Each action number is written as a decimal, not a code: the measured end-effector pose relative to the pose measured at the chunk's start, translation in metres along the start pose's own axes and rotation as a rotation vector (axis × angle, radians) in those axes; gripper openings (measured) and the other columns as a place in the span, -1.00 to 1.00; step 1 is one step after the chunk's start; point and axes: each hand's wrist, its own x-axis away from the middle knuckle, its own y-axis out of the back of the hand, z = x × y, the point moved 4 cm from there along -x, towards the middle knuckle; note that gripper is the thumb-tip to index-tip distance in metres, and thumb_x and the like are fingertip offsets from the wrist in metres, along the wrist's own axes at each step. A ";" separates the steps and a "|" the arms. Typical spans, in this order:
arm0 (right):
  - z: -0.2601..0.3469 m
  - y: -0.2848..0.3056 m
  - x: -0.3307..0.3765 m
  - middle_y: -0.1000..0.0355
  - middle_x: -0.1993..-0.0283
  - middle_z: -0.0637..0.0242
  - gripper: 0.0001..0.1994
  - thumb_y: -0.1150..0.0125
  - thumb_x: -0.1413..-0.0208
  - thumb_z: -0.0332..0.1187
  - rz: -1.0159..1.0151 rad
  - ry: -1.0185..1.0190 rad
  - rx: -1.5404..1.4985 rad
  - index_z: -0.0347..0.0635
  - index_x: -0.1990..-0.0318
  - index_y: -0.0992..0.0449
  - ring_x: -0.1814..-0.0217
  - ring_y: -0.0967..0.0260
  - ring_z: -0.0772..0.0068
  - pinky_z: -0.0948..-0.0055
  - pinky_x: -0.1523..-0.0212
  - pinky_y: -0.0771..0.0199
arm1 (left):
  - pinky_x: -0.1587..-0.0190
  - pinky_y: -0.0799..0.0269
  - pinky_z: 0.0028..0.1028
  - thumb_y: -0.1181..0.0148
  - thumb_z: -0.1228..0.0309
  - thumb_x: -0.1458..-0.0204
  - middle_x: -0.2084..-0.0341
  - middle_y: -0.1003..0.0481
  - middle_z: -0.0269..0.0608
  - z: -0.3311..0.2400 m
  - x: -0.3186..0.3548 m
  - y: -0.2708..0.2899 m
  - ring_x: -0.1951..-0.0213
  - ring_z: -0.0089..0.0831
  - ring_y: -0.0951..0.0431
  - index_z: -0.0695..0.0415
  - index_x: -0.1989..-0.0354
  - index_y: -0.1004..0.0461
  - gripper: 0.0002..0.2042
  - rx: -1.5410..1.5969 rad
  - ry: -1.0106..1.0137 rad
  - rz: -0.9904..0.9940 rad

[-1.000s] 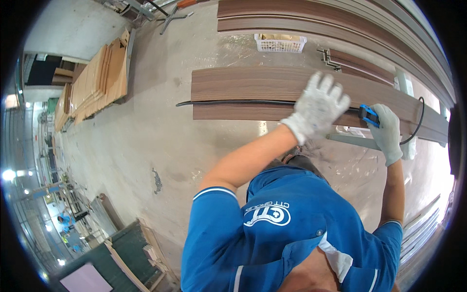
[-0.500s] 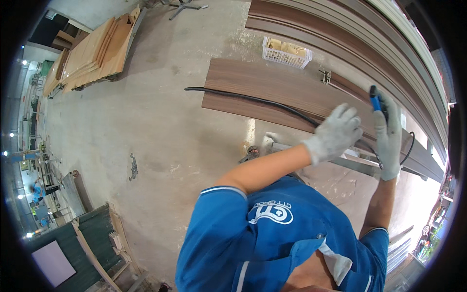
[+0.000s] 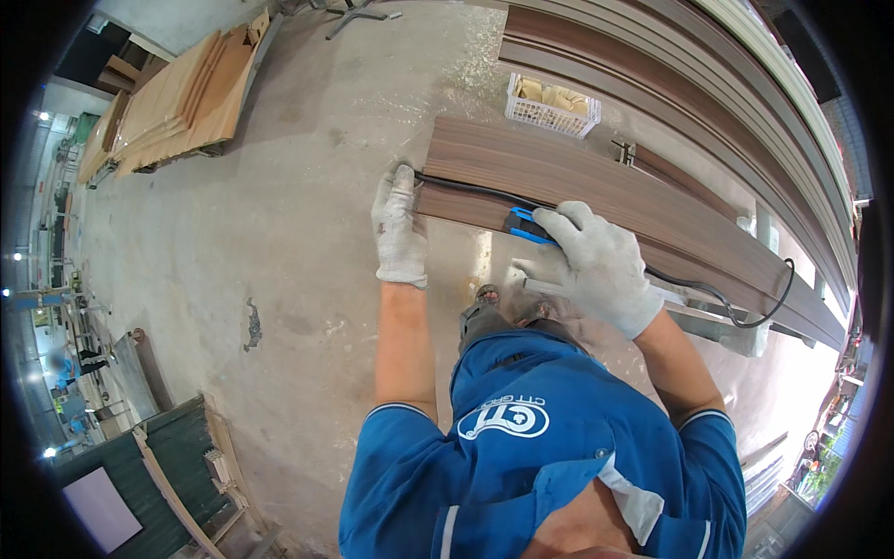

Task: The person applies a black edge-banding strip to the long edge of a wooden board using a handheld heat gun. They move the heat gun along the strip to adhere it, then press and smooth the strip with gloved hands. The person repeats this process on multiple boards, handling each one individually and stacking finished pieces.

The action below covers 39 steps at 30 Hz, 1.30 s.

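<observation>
A long brown wood-grain panel (image 3: 577,163) runs from the middle toward the right. Along its near side lies a black rubber-like strip (image 3: 484,192), which curls into a loop at the far right. My gloved left hand (image 3: 400,219) is closed at the panel's left end, pinching the strip's end between thumb and fingers. In my gloved right hand (image 3: 601,265) is a blue-and-black utility knife (image 3: 529,226), held beside the strip at the panel's near edge. Its blade cannot be made out.
Long brown profiles (image 3: 670,88) are stacked beyond the panel. A white plastic basket (image 3: 552,110) with yellowish pieces stands on the floor between them. Wooden sheets (image 3: 177,98) lean at the far left. Another person (image 3: 67,371) is small at the left edge.
My left hand has gone left along the strip to its end. My right hand has brought the knife left and down from the panel's right part. The panel's left end appears slightly farther right.
</observation>
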 end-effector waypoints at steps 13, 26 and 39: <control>0.038 -0.035 -0.042 -0.46 0.24 0.18 -0.68 -0.21 -0.21 -0.33 0.022 0.012 0.174 -0.15 -0.10 -0.51 0.40 -0.59 0.17 0.21 0.48 -0.62 | 0.11 -0.60 -0.35 0.00 0.00 -0.40 0.01 -0.59 -0.17 0.022 0.026 -0.005 0.05 -0.39 -0.62 0.21 -0.20 -0.44 -0.50 0.112 0.166 0.095; 0.042 -0.030 -0.041 -0.45 0.28 0.16 -0.73 -0.19 -0.26 -0.26 0.063 -0.068 0.169 -0.08 -0.07 -0.48 0.37 -0.62 0.07 0.08 0.47 -0.64 | 0.20 -0.57 -0.39 -0.01 0.01 -0.40 0.06 -0.60 -0.21 0.018 0.035 -0.013 0.13 -0.42 -0.63 0.14 -0.17 -0.47 -0.55 0.104 0.171 0.022; 0.060 -0.036 -0.058 -0.46 0.24 0.16 -0.74 -0.23 -0.28 -0.20 0.064 -0.095 0.143 -0.04 -0.04 -0.49 0.31 -0.59 0.00 0.10 0.39 -0.59 | 0.39 -0.54 -0.44 -0.13 0.08 -0.37 0.26 -0.60 -0.29 0.019 0.032 -0.008 0.33 -0.52 -0.60 0.12 0.03 -0.55 -0.67 0.153 0.148 -0.008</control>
